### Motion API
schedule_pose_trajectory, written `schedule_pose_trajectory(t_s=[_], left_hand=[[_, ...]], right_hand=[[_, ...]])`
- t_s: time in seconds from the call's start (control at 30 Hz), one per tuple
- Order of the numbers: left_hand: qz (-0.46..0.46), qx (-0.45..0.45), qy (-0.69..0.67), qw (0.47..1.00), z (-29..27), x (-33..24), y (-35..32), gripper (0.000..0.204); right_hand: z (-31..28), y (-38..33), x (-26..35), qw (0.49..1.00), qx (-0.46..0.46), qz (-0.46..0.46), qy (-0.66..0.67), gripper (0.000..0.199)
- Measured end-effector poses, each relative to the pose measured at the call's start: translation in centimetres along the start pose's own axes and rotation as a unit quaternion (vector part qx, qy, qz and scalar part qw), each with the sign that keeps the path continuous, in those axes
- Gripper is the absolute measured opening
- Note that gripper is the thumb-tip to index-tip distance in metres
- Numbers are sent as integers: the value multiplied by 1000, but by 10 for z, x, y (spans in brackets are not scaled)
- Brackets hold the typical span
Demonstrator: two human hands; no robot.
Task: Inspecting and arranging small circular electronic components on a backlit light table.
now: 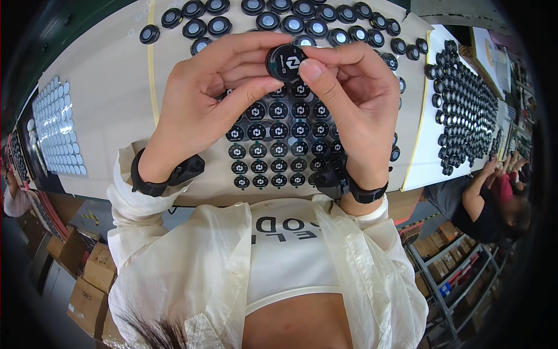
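Note:
Above the table I hold up a round black puck-shaped part (pixel 283 62) with a white logo on its face. My left hand (pixel 203 87) grips its left edge, with the thumb below and fingers behind. My right hand (pixel 363 87) pinches its right edge, thumb over the face and index finger along the top. Below, between my forearms, lie rows of round black stickers (pixel 257 131) with the same white logo. My right hand and wrist hide part of these rows.
Black pucks with grey centres (pixel 267 21) are scattered along the far side. Many more stand in rows on a white sheet (pixel 415 168) at the right. A sheet of pale round discs (pixel 61 125) lies at the left. Another person (pixel 482 198) works at the right.

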State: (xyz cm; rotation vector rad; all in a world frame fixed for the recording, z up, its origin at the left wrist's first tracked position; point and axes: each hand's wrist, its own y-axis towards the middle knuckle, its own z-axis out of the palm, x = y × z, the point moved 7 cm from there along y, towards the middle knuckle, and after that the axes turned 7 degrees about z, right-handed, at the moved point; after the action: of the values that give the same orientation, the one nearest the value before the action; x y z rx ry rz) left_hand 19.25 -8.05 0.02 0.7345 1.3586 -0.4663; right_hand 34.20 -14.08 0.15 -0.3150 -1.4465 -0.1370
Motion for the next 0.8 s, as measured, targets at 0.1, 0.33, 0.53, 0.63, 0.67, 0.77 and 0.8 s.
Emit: schedule_pose_trajectory(t_s=[0.1,0.33,0.53,0.63,0.67,0.77,0.8], left_hand=[[0,-10,10,1000,0,0,-1,44],[36,-74,116,990,-2,-3,-5,40],[72,-63,197,976,-4,-2,-5,42],[29,-56,139,988,-8,5,0,37],[30,-57,142,988,-12,4,6,37],[35,22,163,986,-34,11,38,37],[41,48,228,972,-54,16,53,36]], right_hand=[[1,-1,0,1000,-14,-13,-17,12],[5,-4,-4,995,-72,-66,-26,9],[3,-2,3,984,-68,-98,-132,11],[5,0,2,979,-61,-104,-164,16],[10,1,3,973,-49,-117,-191,22],[21,2,-2,967,5,-112,-229,39],[22,1,-6,970,4,-111,-218,41]])
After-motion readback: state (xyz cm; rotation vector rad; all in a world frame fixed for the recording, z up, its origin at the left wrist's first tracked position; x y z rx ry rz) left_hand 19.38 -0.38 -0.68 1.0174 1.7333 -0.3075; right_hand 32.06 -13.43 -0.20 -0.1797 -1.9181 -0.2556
